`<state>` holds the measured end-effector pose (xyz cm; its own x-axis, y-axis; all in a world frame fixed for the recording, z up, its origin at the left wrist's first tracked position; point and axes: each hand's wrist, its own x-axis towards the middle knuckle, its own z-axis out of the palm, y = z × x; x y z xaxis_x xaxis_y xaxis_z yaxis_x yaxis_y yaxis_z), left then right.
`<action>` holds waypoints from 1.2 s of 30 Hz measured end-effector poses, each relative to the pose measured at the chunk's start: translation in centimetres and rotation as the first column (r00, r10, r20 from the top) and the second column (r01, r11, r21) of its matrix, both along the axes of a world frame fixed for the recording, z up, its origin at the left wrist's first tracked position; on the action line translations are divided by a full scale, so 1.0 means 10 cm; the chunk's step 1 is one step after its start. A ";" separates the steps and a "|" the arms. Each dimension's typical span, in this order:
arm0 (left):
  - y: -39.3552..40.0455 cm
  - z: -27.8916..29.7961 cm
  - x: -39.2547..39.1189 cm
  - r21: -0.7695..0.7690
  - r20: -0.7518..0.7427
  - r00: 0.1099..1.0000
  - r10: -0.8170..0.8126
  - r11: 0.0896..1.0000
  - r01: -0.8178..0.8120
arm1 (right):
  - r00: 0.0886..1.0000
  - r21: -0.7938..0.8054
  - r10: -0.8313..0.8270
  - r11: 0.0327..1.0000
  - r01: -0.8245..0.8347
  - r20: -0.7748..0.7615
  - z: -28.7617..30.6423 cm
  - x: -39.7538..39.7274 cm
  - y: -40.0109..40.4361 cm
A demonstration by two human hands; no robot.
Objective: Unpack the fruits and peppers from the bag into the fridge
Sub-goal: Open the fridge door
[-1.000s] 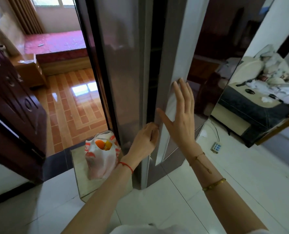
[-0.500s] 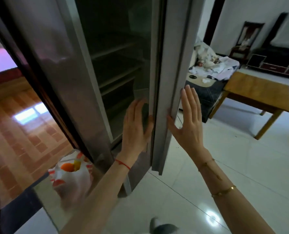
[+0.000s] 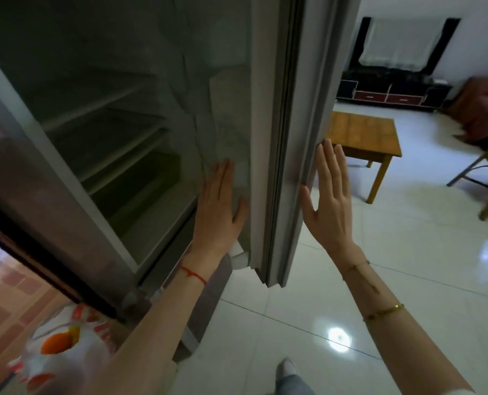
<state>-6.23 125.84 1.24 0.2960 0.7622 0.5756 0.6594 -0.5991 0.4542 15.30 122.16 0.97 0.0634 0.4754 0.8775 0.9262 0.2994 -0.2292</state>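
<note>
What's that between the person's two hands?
The fridge door, seen edge-on in the head view: left hand on its inner side, right hand on its outer.

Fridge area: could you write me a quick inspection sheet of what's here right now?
Surface: glossy pale tiled floor, with lamp glare.
Job's things: fridge with its door swung open; the shelves look bare. Plastic bag stands on the floor by the fridge's foot, with something orange showing at its mouth.
Clutter: nothing seen near the fridge.
Hands: left hand flat on the door's inner side; right hand flat on its outer edge; both open and holding nothing.
Cables: nothing seen.
Surroundings: wooden table, a chair and a dark low cabinet beyond.
</note>
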 end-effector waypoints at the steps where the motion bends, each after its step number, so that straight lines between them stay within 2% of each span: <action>1: 0.01 0.01 0.08 0.001 -0.002 1.000 -0.024 1.000 0.024 | 1.000 -0.005 -0.023 1.000 0.023 -0.016 0.00 0.08 0.01; 5: 0.10 0.04 0.44 0.036 -0.003 0.994 -0.112 0.993 0.112 | 0.994 -0.032 -0.094 0.995 0.092 -0.056 0.04 0.47 0.07; 10: 0.27 0.00 0.94 0.154 -0.051 0.990 -0.132 0.978 0.138 | 0.988 -0.066 -0.138 0.989 0.134 -0.066 0.08 1.00 0.25; 17: 0.49 0.00 1.76 0.242 -0.082 0.995 -0.064 0.967 0.082 | 0.993 -0.156 -0.095 0.984 0.083 -0.076 0.18 1.85 0.58; 28: 0.94 0.09 2.90 0.198 -0.150 0.986 0.072 0.979 -0.041 | 0.997 -0.315 -0.013 0.949 -0.010 -0.072 0.37 2.94 1.31; 36: 1.36 0.14 3.47 0.170 -0.166 0.981 0.100 0.983 -0.071 | 0.991 -0.348 0.049 0.933 -0.091 -0.127 0.48 3.44 1.95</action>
<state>28.45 139.46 2.62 0.3402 0.6893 0.6396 0.7713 -0.5937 0.2296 49.65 141.66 5.73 0.1091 0.7590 0.6418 0.8670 0.2432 -0.4349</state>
